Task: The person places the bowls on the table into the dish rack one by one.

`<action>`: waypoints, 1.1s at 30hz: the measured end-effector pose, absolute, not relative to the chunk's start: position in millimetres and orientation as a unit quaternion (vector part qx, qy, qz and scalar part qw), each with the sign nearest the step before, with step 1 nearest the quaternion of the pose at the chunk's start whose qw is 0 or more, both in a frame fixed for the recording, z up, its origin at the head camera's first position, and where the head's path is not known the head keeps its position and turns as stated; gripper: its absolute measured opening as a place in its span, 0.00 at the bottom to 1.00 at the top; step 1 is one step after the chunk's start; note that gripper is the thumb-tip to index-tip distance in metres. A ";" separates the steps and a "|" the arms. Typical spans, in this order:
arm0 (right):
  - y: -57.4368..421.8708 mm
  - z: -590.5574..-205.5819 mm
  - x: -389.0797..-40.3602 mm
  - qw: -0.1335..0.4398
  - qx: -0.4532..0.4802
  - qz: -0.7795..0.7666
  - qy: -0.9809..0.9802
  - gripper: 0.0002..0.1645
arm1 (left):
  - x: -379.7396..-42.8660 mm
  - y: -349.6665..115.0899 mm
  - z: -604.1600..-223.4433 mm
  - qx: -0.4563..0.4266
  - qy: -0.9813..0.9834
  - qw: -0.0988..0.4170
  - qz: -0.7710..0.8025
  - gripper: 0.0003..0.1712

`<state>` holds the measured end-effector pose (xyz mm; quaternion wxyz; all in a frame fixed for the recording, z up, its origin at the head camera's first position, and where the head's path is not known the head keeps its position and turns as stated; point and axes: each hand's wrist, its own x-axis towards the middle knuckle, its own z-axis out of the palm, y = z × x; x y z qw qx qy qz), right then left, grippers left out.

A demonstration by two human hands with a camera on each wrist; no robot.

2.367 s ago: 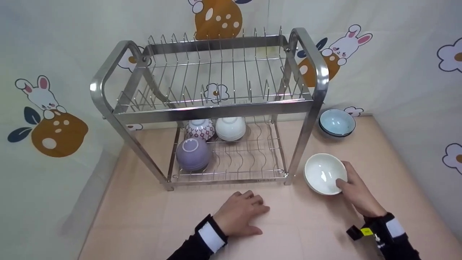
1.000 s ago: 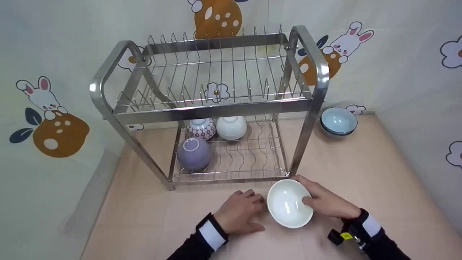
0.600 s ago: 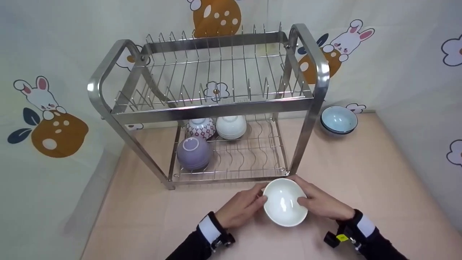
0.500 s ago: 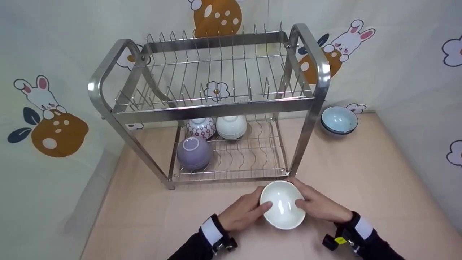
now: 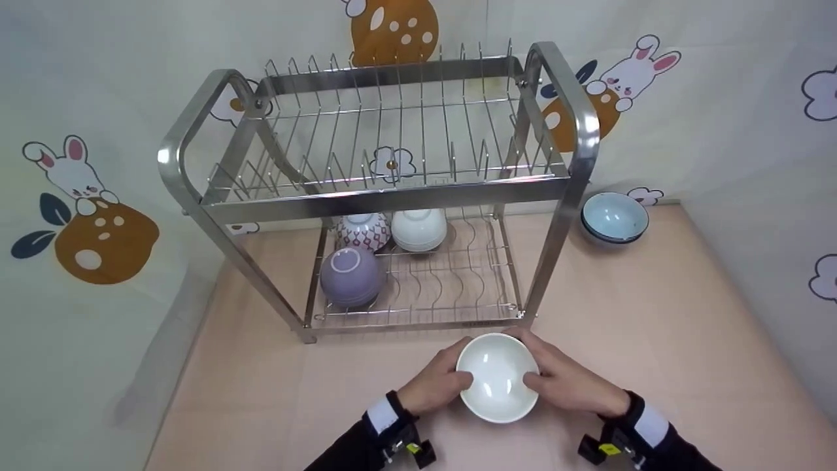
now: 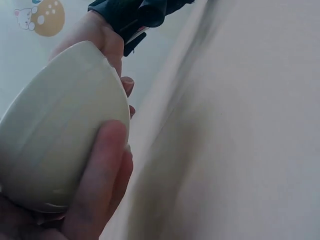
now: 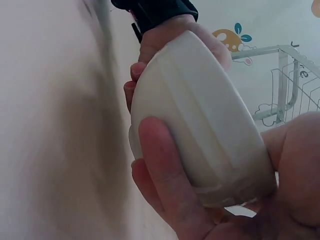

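Observation:
A white bowl (image 5: 498, 392) is held between both hands in front of the rack, its hollow facing up toward the head camera. My left hand (image 5: 435, 383) grips its left side, thumb over the rim and fingers under the outer wall. On the opposite side my right hand (image 5: 565, 379) grips it the same way. The left wrist view shows the bowl's smooth outer wall (image 6: 65, 125) with fingers curled beneath it. In the right wrist view, fingers (image 7: 162, 155) press on the bowl's outside, above the table surface, where a shadow falls.
A two-tier metal dish rack (image 5: 392, 196) stands behind the hands. On its lower tier, upside down, sit a purple bowl (image 5: 352, 278), a red-patterned bowl (image 5: 363, 234) and white bowls (image 5: 419, 230). Stacked light-blue bowls (image 5: 614, 217) stand at the back right of the table (image 5: 654, 340).
My right hand has brought the white bowl leftward from the rack's right side to the front. My left hand has left the table and taken hold of the bowl's left side.

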<state>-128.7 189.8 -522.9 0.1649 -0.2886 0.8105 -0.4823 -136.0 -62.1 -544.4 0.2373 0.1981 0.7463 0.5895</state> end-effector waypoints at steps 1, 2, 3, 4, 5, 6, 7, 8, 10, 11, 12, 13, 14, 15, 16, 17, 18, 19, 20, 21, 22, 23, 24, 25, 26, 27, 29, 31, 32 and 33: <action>189.0 -522.0 -128.2 0.168 -0.289 -0.484 0.809 0.45 | -136.3 -63.0 -544.1 0.199 0.748 0.233 0.589 0.37; 188.5 -521.2 -127.9 0.172 -0.289 -0.486 0.806 0.43 | -136.6 -63.8 -543.7 0.199 0.748 0.229 0.590 0.36; 188.3 -520.6 -127.9 0.174 -0.291 -0.489 0.804 0.41 | -136.8 -64.6 -543.1 0.201 0.749 0.225 0.590 0.35; 188.2 -520.0 -128.0 0.174 -0.294 -0.491 0.801 0.39 | -137.4 -65.3 -542.7 0.201 0.750 0.222 0.590 0.34; 188.5 -519.5 -128.3 0.174 -0.298 -0.494 0.798 0.37 | -137.8 -66.2 -542.2 0.201 0.751 0.219 0.589 0.34; 189.1 -518.9 -128.9 0.175 -0.302 -0.498 0.794 0.36 | -138.2 -67.1 -541.5 0.202 0.752 0.216 0.589 0.34; 189.8 -518.3 -129.9 0.180 -0.306 -0.506 0.786 0.35 | -138.7 -68.0 -540.8 0.202 0.753 0.213 0.589 0.34; 191.0 -517.8 -131.0 0.185 -0.307 -0.515 0.779 0.35 | -139.2 -69.0 -540.0 0.202 0.753 0.209 0.590 0.35; 194.1 -516.8 -134.4 0.198 -0.312 -0.537 0.758 0.34 | -140.2 -71.5 -538.1 0.203 0.753 0.200 0.594 0.35; 196.2 -516.3 -136.4 0.208 -0.312 -0.549 0.747 0.32 | -140.9 -72.8 -536.9 0.203 0.752 0.194 0.596 0.35; 198.6 -515.5 -138.3 0.216 -0.310 -0.559 0.739 0.31 | -141.6 -74.3 -535.6 0.206 0.752 0.187 0.598 0.35; 200.9 -515.1 -140.3 0.222 -0.307 -0.565 0.733 0.30 | -142.6 -75.8 -534.1 0.209 0.753 0.179 0.598 0.35; 203.4 -515.0 -142.3 0.225 -0.306 -0.568 0.730 0.29 | -143.8 -77.5 -532.3 0.212 0.754 0.169 0.598 0.35; 205.7 -515.3 -144.1 0.229 -0.305 -0.569 0.729 0.28 | -145.2 -79.2 -530.4 0.216 0.754 0.159 0.599 0.35; 207.6 -516.0 -145.6 0.231 -0.303 -0.566 0.731 0.27 | -146.8 -81.0 -528.3 0.219 0.756 0.146 0.599 0.35; 209.1 -517.4 -146.9 0.232 -0.304 -0.560 0.735 0.26 | -148.5 -83.0 -525.7 0.221 0.759 0.131 0.598 0.35; 209.9 -519.3 -148.0 0.230 -0.307 -0.552 0.741 0.25 | -150.3 -85.1 -522.9 0.224 0.762 0.113 0.597 0.35; 209.9 -521.9 -149.1 0.231 -0.312 -0.546 0.742 0.24 | -152.0 -87.3 -519.8 0.224 0.765 0.094 0.597 0.36; 209.6 -524.8 -149.7 0.231 -0.320 -0.541 0.743 0.24 | -153.7 -89.8 -516.7 0.222 0.766 0.076 0.598 0.36; 208.9 -527.8 -150.1 0.231 -0.327 -0.536 0.744 0.23 | -155.4 -92.2 -513.6 0.222 0.768 0.056 0.598 0.36; 208.0 -530.8 -150.2 0.232 -0.334 -0.531 0.744 0.23 | -157.2 -94.7 -510.5 0.222 0.769 0.035 0.598 0.36; 207.1 -533.7 -150.2 0.232 -0.340 -0.528 0.743 0.23 | -159.2 -97.3 -507.4 0.225 0.771 0.015 0.596 0.37; 206.2 -536.1 -150.1 0.235 -0.343 -0.528 0.740 0.23 | -161.1 -100.0 -505.0 0.229 0.771 -0.006 0.594 0.37; 205.4 -538.1 -149.9 0.239 -0.347 -0.528 0.737 0.23 | -163.2 -102.9 -503.0 0.233 0.771 -0.025 0.592 0.38; 205.1 -539.5 -149.6 0.242 -0.348 -0.526 0.737 0.24 | -165.5 -105.8 -501.6 0.240 0.772 -0.046 0.587 0.38; 205.0 -540.3 -149.5 0.246 -0.347 -0.525 0.737 0.24 | -167.5 -108.6 -500.0 0.247 0.775 -0.067 0.578 0.39; 205.3 -540.7 -149.4 0.255 -0.341 -0.523 0.739 0.25 | -172.2 -113.6 -498.3 0.261 0.781 -0.109 0.557 0.40; 206.0 -539.9 -149.6 0.261 -0.336 -0.519 0.741 0.26 | -177.3 -117.7 -496.6 0.270 0.794 -0.151 0.523 0.42; 206.5 -539.6 -149.7 0.263 -0.333 -0.518 0.743 0.26 | -179.9 -119.5 -495.7 0.272 0.805 -0.174 0.498 0.44; 206.9 -539.4 -149.7 0.265 -0.330 -0.517 0.744 0.26 | -182.5 -121.1 -494.6 0.271 0.818 -0.196 0.468 0.46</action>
